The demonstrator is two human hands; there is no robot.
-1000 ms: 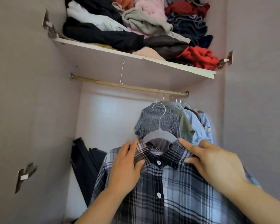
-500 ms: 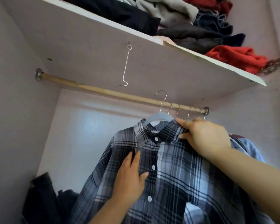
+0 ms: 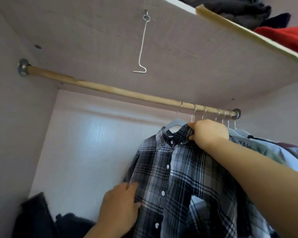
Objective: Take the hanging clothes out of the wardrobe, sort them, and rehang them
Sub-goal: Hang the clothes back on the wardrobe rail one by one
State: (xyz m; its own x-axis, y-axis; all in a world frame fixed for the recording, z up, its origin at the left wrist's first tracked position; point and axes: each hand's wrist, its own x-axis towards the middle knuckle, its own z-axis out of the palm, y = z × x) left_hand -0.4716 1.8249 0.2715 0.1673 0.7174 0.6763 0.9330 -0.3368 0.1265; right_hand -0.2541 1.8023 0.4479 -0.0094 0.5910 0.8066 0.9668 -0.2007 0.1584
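Overhead, shelf holds piled clothes; right hand grips plaid shirt.

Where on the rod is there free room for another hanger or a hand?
Free: the bare rod from the left bracket to the hanger hook of the plaid shirt, with open air below down to the dark bags. Crowded: from that hook to the right bracket, hooks packed close, right hand gripping the shirt's collar there.
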